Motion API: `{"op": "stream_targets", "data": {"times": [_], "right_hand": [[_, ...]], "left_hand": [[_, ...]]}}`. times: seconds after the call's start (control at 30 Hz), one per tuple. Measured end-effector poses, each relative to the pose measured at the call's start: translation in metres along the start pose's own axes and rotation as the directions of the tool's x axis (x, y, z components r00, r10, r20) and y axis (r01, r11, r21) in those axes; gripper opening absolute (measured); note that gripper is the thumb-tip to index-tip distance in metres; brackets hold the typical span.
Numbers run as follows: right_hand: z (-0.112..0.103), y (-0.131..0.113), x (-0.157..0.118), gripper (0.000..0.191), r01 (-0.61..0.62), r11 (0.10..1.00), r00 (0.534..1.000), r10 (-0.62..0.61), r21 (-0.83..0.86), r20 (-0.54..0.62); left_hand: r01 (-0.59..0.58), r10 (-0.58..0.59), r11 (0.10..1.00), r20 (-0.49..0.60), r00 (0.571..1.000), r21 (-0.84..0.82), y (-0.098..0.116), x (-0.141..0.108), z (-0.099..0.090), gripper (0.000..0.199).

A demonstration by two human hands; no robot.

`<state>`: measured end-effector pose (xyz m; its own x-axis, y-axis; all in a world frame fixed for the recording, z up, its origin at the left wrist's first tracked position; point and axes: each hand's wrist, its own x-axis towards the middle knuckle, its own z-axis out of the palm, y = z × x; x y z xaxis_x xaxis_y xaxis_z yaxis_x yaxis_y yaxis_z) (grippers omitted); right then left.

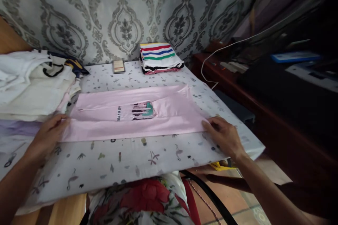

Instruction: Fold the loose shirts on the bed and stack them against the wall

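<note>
A pink T-shirt [174, 112] lies stretched lengthwise across the table, its near and far sides folded inward. Part of its printed picture and lettering shows between the folds. My left hand [51, 130] pinches the near left corner of the shirt. At the near right corner, the fingers of my right hand [223, 135] are closed on the cloth. Both hands rest low, close to the tabletop.
A patterned white cloth covers the table [105, 161]. A pile of white clothes [31, 84] stands at the left. Toward the back are a folded stack of clothes [160, 58] with a striped top and a small blurred box [119, 66]. A white cable [227, 46] hangs over a dark desk [253, 95] at right.
</note>
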<state>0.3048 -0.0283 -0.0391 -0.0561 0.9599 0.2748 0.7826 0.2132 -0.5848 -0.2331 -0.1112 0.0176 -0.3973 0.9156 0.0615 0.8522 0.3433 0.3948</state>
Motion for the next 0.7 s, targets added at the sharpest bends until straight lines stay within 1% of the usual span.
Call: {"op": "stream_targets", "data": {"times": [0.07,0.1,0.13,0.17,0.2,0.23,0.3,0.33,0.37,0.4,0.43,0.47,0.5,0.53,0.57,0.6,0.63,0.67,0.7], "right_hand": [[0.001,-0.001,-0.001,0.038,-0.025,1.0,1.0,0.025,0.009,-0.018],[0.001,-0.001,-0.002,0.038,-0.04,0.999,0.999,0.04,0.004,-0.018],[0.001,-0.001,-0.002,0.039,-0.052,0.999,0.999,0.052,-0.006,-0.014],[0.001,-0.001,-0.002,0.039,-0.059,0.998,0.998,0.059,-0.018,-0.011],[0.002,-0.001,-0.002,0.039,-0.061,0.998,0.998,0.061,-0.029,-0.011],[0.002,0.0,-0.001,0.039,-0.06,0.997,0.998,0.06,-0.039,-0.016],[0.001,0.0,-0.001,0.039,-0.052,0.997,0.998,0.051,-0.051,-0.026],[0.001,0.0,0.0,0.039,-0.047,0.998,0.999,0.045,-0.052,-0.029],[0.0,0.0,0.0,0.039,-0.041,0.998,0.999,0.04,-0.05,-0.031],[-0.001,-0.001,0.0,0.04,-0.035,0.998,0.999,0.034,-0.045,-0.028],[-0.002,-0.002,0.001,0.041,-0.027,0.999,0.999,0.026,-0.039,-0.022],[-0.004,-0.004,0.001,0.043,-0.022,0.999,1.0,0.021,-0.033,-0.015],[-0.006,-0.005,0.001,0.046,-0.02,1.0,1.0,0.02,-0.024,-0.008],[-0.008,-0.007,0.0,0.049,-0.022,1.0,1.0,0.022,-0.007,0.001],[-0.011,-0.008,0.0,0.052,-0.029,0.999,1.0,0.028,0.017,0.01],[-0.014,-0.009,-0.001,0.055,-0.042,0.998,0.999,0.041,0.05,0.013],[-0.017,-0.01,-0.002,0.058,-0.058,0.994,0.998,0.057,0.088,0.015],[-0.019,-0.009,-0.003,0.061,-0.073,0.99,0.997,0.072,0.124,0.017],[-0.021,-0.008,-0.004,0.063,-0.083,0.984,0.997,0.082,0.155,0.015]], "left_hand": [[0.059,-0.06,0.998,-0.05,0.997,-0.036,0.006,-0.001,0.005,0.037],[0.075,-0.076,0.997,-0.06,0.995,-0.02,0.007,0.0,0.007,0.035],[0.068,-0.064,0.996,-0.059,0.996,0.057,0.009,0.0,0.009,0.035],[0.046,-0.039,0.984,-0.045,0.998,0.171,0.01,0.0,0.01,0.036],[0.009,-0.005,0.953,-0.016,1.0,0.302,0.012,0.0,0.01,0.038],[-0.04,0.036,0.9,0.017,0.999,0.435,0.015,-0.001,0.011,0.041],[-0.128,0.131,0.753,0.043,0.99,0.645,0.024,-0.001,0.014,0.05],[-0.164,0.195,0.695,0.036,0.98,0.7,0.03,0.001,0.016,0.053],[-0.2,0.263,0.668,0.024,0.965,0.717,0.039,0.004,0.019,0.055],[-0.246,0.324,0.681,0.016,0.946,0.689,0.051,0.008,0.023,0.054],[-0.313,0.376,0.73,0.025,0.926,0.608,0.065,0.013,0.029,0.052],[-0.401,0.424,0.786,0.061,0.904,0.471,0.083,0.02,0.036,0.049],[-0.482,0.472,0.824,0.111,0.875,0.298,0.103,0.026,0.044,0.046],[-0.542,0.522,0.833,0.164,0.837,0.109,0.126,0.033,0.054,0.043],[-0.579,0.574,0.814,0.218,0.789,-0.047,0.15,0.04,0.066,0.04],[-0.599,0.611,0.79,0.243,0.753,-0.13,0.175,0.046,0.078,0.038],[-0.629,0.655,0.755,0.256,0.711,-0.185,0.199,0.052,0.091,0.036],[-0.653,0.687,0.726,0.258,0.68,-0.213,0.221,0.057,0.104,0.033],[-0.673,0.707,0.707,0.26,0.658,-0.219,0.241,0.061,0.117,0.029]]}}
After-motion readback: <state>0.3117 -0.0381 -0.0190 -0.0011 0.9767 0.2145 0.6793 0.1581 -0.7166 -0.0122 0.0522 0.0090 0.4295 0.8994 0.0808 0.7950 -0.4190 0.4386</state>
